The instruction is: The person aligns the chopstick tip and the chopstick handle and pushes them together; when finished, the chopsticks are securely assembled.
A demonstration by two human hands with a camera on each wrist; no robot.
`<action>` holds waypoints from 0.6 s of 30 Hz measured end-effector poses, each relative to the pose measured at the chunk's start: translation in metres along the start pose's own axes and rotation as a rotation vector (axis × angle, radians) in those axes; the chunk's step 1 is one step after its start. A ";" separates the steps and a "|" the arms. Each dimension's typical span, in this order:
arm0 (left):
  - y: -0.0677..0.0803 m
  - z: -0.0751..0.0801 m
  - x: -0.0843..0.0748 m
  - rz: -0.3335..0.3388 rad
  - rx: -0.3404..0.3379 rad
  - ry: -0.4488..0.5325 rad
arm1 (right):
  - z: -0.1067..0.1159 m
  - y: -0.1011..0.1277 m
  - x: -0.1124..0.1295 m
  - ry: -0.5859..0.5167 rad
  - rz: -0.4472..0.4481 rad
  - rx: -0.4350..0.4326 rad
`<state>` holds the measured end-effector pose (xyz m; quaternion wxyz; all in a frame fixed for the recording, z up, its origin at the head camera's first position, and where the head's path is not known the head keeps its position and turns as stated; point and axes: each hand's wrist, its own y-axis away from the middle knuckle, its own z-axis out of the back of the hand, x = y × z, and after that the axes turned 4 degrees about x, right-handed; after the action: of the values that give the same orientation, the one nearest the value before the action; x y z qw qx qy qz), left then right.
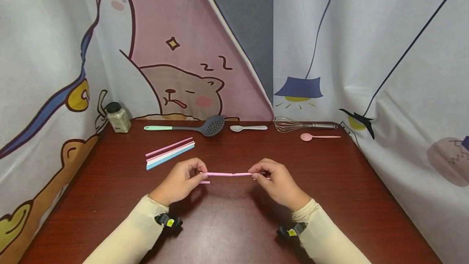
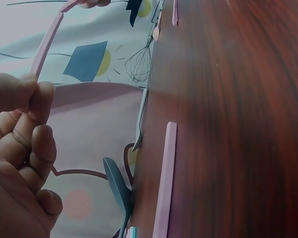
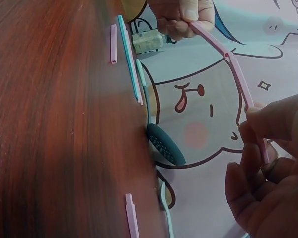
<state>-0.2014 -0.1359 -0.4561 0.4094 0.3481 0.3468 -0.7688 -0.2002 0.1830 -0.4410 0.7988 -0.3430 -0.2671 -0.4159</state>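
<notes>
Both hands hold one thin pink straw (image 1: pixel 227 174) level above the table, a joint or kink showing near its middle (image 3: pixel 227 53). My left hand (image 1: pixel 199 173) pinches the straw's left end between thumb and fingers (image 2: pixel 37 101). My right hand (image 1: pixel 257 174) pinches the right end, the fingers (image 3: pixel 260 124) curled round it. A short pink straw piece (image 1: pixel 205 182) lies on the table under the left hand, seen up close in the left wrist view (image 2: pixel 165 183). Another short piece (image 3: pixel 131 215) lies close to the right hand.
A bundle of pink, white and blue straws (image 1: pixel 170 154) lies behind the left hand. Along the back edge are a spice jar (image 1: pixel 118 117), a grey slotted spoon (image 1: pixel 205 126), a white spoon (image 1: pixel 249 128), a whisk (image 1: pixel 304 125) and a pink spoon (image 1: pixel 318 136). Printed cloth walls enclose the dark wooden table (image 1: pixel 234 223).
</notes>
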 end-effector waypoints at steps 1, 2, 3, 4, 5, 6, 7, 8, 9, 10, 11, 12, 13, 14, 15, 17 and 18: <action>0.000 0.000 0.001 0.000 0.001 0.009 | 0.000 0.000 0.000 0.004 -0.002 -0.001; 0.000 -0.001 0.002 0.000 0.003 0.018 | 0.000 0.000 0.000 0.007 -0.004 -0.002; 0.000 -0.001 0.002 -0.002 0.003 0.027 | 0.001 0.000 0.001 0.009 -0.006 -0.004; 0.000 -0.001 0.003 -0.001 0.004 0.034 | 0.001 0.000 0.002 0.010 -0.007 -0.004; 0.000 -0.002 0.004 -0.002 0.005 0.045 | 0.001 0.000 0.002 0.012 -0.007 -0.006; -0.001 -0.002 0.004 -0.002 0.004 0.054 | 0.001 0.000 0.003 0.012 -0.006 -0.008; -0.001 -0.002 0.005 -0.002 0.003 0.064 | 0.002 0.000 0.004 0.013 -0.005 -0.009; -0.001 -0.002 0.005 -0.001 0.002 0.073 | 0.002 0.000 0.005 0.012 -0.004 -0.010; -0.001 -0.002 0.005 0.000 0.000 0.081 | 0.002 0.000 0.006 0.013 -0.005 -0.011; -0.001 -0.002 0.005 0.003 -0.002 0.088 | 0.002 0.000 0.007 0.013 -0.005 -0.011; -0.001 -0.002 0.004 0.005 -0.003 0.095 | 0.003 0.000 0.007 0.014 -0.008 -0.011; -0.001 -0.002 0.004 0.010 -0.005 0.096 | 0.003 0.000 0.008 0.015 -0.011 -0.010; -0.001 -0.002 0.004 0.013 -0.006 0.099 | 0.003 0.000 0.008 0.016 -0.015 -0.008; -0.001 -0.002 0.003 0.017 -0.007 0.098 | 0.003 0.000 0.008 0.015 -0.018 -0.007; -0.001 -0.002 0.003 0.020 -0.008 0.099 | 0.003 0.000 0.008 0.015 -0.022 -0.005; -0.001 -0.002 0.002 0.024 -0.012 0.102 | 0.003 0.001 0.008 0.013 -0.028 -0.002; -0.001 -0.002 0.002 0.025 -0.013 0.103 | 0.003 0.001 0.008 0.011 -0.030 -0.002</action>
<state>-0.2027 -0.1352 -0.4588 0.4026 0.3887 0.3681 -0.7425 -0.1961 0.1814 -0.4340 0.7936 -0.3375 -0.2676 -0.4299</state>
